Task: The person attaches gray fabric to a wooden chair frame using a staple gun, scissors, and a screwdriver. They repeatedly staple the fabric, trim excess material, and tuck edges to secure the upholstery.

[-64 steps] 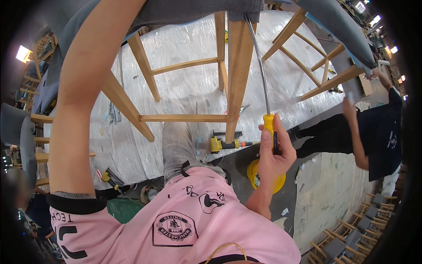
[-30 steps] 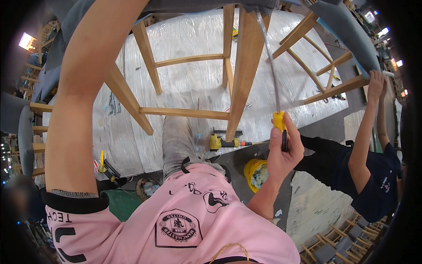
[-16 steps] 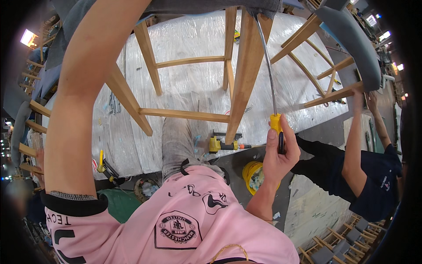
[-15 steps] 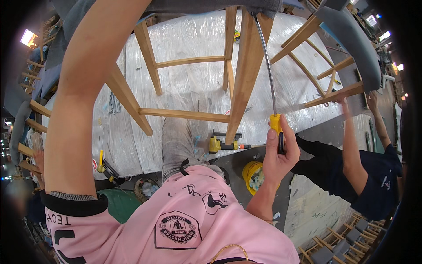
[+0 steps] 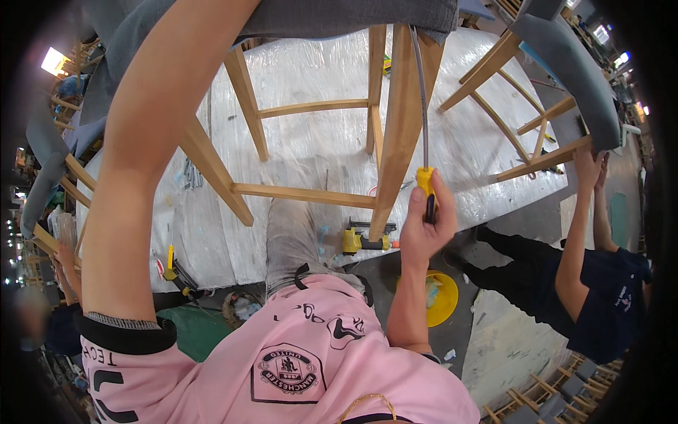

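Far left, your left arm (image 5: 152, 162) rises past the camera toward the grey padded seat (image 5: 339, 14) overhead. The left hand itself is out of the picture, so I can't tell what those fingers are doing. Just right of that arm, a slanted wooden chair leg (image 5: 212, 177) meets the horizontal rung (image 5: 304, 194), all over a table wrapped in clear plastic sheeting (image 5: 318, 85).

Moving right: the thick front chair leg (image 5: 399, 134) stands just left of your fingers. Your right hand (image 5: 424, 230) is closed tight around the yellow-and-black screwdriver handle (image 5: 426, 189), thumb up along it, and the long metal shaft (image 5: 421, 99) runs straight up from your fingers to the underside of the seat. Below and left of your knuckles, a yellow power tool (image 5: 357, 240) lies at the table edge; below your wrist, a yellow bowl (image 5: 438, 297) sits on the floor.

Far right, another person in a dark shirt (image 5: 607, 304) reaches both arms up to a second chair (image 5: 558, 92), well apart from your hand.
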The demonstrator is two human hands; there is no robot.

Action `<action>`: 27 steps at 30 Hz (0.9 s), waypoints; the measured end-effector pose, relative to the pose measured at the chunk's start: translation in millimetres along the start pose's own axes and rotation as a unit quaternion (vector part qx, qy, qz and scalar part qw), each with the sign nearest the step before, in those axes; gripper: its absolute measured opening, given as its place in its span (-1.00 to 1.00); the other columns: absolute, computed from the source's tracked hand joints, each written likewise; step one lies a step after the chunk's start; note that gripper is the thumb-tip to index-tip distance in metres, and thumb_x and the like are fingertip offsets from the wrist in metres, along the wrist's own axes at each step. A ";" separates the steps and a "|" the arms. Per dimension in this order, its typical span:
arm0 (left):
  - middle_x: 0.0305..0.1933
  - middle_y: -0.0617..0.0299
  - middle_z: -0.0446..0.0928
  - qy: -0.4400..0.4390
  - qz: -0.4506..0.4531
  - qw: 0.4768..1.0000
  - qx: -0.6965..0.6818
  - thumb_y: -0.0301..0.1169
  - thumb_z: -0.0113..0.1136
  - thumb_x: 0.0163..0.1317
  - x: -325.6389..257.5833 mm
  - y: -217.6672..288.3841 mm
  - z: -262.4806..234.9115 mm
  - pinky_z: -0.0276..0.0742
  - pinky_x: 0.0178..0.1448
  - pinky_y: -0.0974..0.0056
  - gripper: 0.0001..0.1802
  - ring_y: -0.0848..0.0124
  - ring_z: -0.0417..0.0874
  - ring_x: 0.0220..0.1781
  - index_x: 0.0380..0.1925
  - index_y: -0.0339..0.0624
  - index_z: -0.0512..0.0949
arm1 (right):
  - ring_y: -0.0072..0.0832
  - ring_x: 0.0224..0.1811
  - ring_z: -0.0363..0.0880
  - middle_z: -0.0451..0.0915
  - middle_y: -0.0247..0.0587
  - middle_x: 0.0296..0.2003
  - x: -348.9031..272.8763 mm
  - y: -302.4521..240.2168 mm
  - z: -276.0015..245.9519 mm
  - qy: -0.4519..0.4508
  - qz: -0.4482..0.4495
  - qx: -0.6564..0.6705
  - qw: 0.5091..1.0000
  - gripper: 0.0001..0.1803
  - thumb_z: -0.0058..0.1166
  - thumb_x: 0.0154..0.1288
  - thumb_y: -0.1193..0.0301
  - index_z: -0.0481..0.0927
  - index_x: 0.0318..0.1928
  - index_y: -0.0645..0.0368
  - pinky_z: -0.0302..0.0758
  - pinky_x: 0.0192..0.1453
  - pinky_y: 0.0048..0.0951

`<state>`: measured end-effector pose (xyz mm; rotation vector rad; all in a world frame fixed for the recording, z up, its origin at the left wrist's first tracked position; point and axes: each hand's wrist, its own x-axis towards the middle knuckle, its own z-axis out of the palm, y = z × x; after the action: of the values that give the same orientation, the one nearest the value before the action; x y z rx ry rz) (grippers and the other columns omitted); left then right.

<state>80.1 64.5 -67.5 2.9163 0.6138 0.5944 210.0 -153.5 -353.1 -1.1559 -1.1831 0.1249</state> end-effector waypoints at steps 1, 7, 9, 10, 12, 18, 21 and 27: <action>0.14 -0.05 0.59 -0.069 -0.011 0.996 -0.061 0.26 0.23 0.32 12.6 -19.7 -10.5 0.36 0.39 0.11 -0.22 0.18 0.56 0.28 0.15 -0.25 0.62 | -0.33 -0.03 0.70 0.71 0.05 -0.03 -1.4 7.8 4.1 -0.021 0.047 0.053 0.997 -0.64 0.25 0.36 0.64 0.64 0.16 0.31 0.59 0.05 -0.39; 0.16 0.00 0.57 -0.120 -0.014 0.989 -0.089 0.25 0.30 0.27 20.3 -21.6 -22.6 0.37 0.39 0.13 -0.27 0.17 0.55 0.30 0.08 -0.20 0.65 | -0.34 -0.08 0.70 0.71 0.00 -0.04 5.6 34.2 19.8 0.011 -0.022 0.035 0.999 -0.63 0.24 0.35 0.64 0.64 0.17 0.29 0.58 0.03 -0.42; 0.18 0.03 0.55 -0.098 0.013 0.994 -0.042 0.24 0.33 0.24 19.6 -25.1 -20.5 0.37 0.39 0.12 -0.29 0.17 0.53 0.31 0.06 -0.19 0.65 | -0.38 -0.09 0.69 0.71 -0.03 -0.07 8.8 32.3 14.9 -0.011 0.002 0.036 0.999 -0.60 0.23 0.35 0.64 0.63 0.19 0.29 0.58 0.03 -0.44; 0.18 0.05 0.54 -0.093 0.019 0.995 -0.029 0.23 0.34 0.23 19.8 -27.1 -18.5 0.36 0.39 0.12 -0.30 0.17 0.52 0.32 0.05 -0.18 0.66 | -0.40 -0.09 0.69 0.71 -0.05 -0.09 10.3 29.2 10.4 -0.023 0.017 0.037 0.999 -0.59 0.22 0.35 0.64 0.63 0.21 0.30 0.57 0.03 -0.45; 0.19 0.08 0.51 -0.111 0.001 0.993 -0.039 0.21 0.36 0.22 23.6 -30.2 -18.3 0.35 0.40 0.12 -0.32 0.17 0.51 0.33 0.04 -0.17 0.66 | -0.43 -0.08 0.69 0.72 -0.06 -0.09 7.5 15.5 -10.2 -0.070 0.116 0.032 0.990 -0.57 0.23 0.35 0.63 0.61 0.23 0.32 0.57 0.03 -0.47; 0.13 0.16 0.50 -0.119 0.012 0.989 -0.081 0.14 0.39 0.22 22.8 -28.3 -24.8 0.30 0.41 0.16 -0.42 0.25 0.50 0.30 -0.04 -0.14 0.70 | -0.45 -0.03 0.70 0.74 -0.02 -0.01 -15.8 -21.1 -58.1 -0.052 0.206 0.050 0.976 -0.58 0.24 0.40 0.55 0.60 0.23 0.40 0.56 0.10 -0.47; 0.13 0.20 0.50 -0.131 0.039 0.986 -0.096 0.13 0.39 0.23 25.0 -31.6 -23.8 0.30 0.41 0.17 -0.43 0.26 0.49 0.30 -0.04 -0.12 0.71 | -0.44 0.00 0.71 0.73 0.01 0.03 -7.0 -31.3 -60.8 -0.044 0.195 0.038 0.979 -0.59 0.24 0.43 0.53 0.61 0.23 0.41 0.56 0.14 -0.45; 0.16 0.14 0.55 -0.126 -0.021 0.989 -0.076 0.15 0.40 0.21 25.6 -32.5 -22.0 0.33 0.38 0.17 -0.40 0.26 0.53 0.27 0.02 -0.09 0.70 | -0.44 0.04 0.70 0.74 0.03 0.03 10.8 -31.3 -55.1 -0.067 0.187 -0.002 0.980 -0.59 0.27 0.40 0.53 0.63 0.23 0.37 0.55 0.18 -0.43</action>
<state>81.1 105.0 -44.0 2.7653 0.5695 0.2488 242.4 -196.4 -318.0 -1.3819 -1.0709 0.4948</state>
